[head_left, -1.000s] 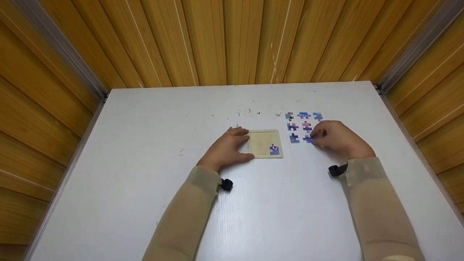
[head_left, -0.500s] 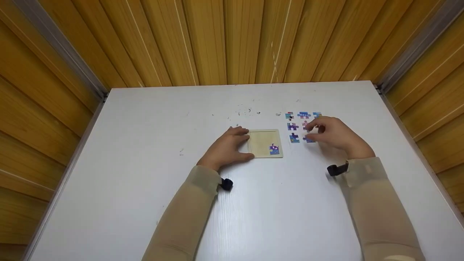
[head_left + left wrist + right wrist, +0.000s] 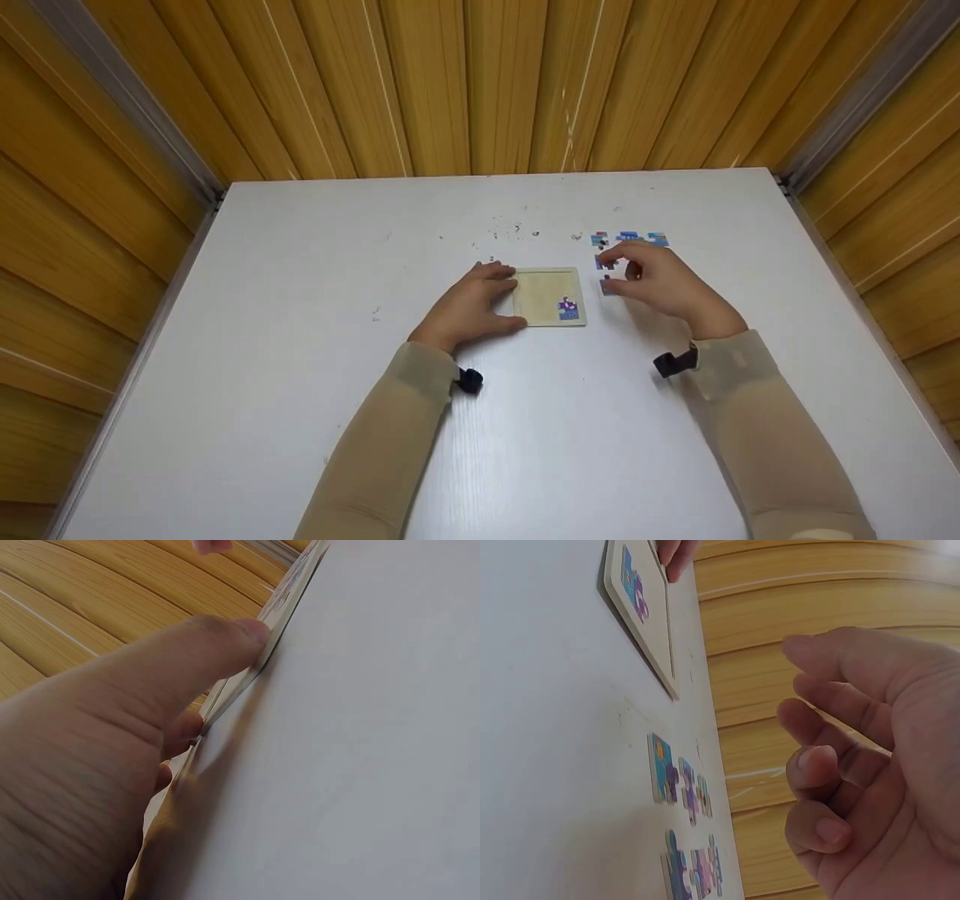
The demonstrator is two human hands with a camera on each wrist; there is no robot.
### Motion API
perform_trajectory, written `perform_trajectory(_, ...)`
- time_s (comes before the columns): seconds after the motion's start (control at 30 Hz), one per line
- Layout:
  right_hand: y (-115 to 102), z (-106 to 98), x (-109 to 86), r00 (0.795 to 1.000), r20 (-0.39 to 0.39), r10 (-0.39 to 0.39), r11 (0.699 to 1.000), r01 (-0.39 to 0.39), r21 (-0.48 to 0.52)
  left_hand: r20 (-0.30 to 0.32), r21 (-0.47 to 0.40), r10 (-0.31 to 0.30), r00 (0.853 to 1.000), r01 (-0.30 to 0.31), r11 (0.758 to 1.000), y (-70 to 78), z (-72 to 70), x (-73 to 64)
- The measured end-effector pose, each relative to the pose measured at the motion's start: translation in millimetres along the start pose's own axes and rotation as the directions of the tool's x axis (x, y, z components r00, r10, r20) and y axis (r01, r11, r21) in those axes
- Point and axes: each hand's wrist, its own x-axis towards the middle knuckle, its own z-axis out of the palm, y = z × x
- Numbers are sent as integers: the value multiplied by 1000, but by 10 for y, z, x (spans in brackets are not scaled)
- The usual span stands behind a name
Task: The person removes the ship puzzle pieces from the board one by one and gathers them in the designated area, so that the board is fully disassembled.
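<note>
A square wooden puzzle tray (image 3: 536,289) lies on the table, with one purple and blue puzzle piece (image 3: 568,308) in its near right corner. My left hand (image 3: 469,307) holds the tray's left side, thumb at the near corner and fingers at the far one; the left wrist view shows the thumb (image 3: 251,634) against the edge. My right hand (image 3: 671,281) hovers over the loose pieces, thumb and index finger apart, nothing between them. Below its fingertips are two left-column puzzle pieces (image 3: 607,288), partly covered. In the right wrist view, a blue corner piece (image 3: 660,769) lies flat below the fingers.
A far row of puzzle pieces (image 3: 630,237) lies beyond my right hand, which hides other pieces. Dark marks (image 3: 517,227) dot the white table (image 3: 300,300). Wood-look panels (image 3: 495,90) stand behind and at both sides. Each wrist carries a small black camera (image 3: 470,381).
My right hand has left the near-row piece it was touching, its thumb and index finger have parted, and it has moved left over the left column. The left hand and tray stay put.
</note>
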Motion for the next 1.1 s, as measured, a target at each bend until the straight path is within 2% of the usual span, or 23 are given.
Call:
perform_trajectory(0.2,-85,134,5,999,1,-52,998,52,23,3,-7,-10,1000,10,1000,4,-1,1)
perform_trajectory(0.37,-140,250,20,998,39,-57,998,56,7,6,-10,-16,1000,16,1000,1,-1,4)
perform_trajectory(0.6,-201,395,23,991,91,-99,995,101,-14,4,-8,-12,1000,12,1000,-3,-9,7)
perform_trajectory(0.97,-212,601,27,983,169,-67,995,78,-59,8,7,-2,1000,2,1000,0,0,10)
perform_trajectory(1.1,-228,632,22,984,173,-48,995,62,-76,4,8,10,1000,-10,1000,-5,-8,11)
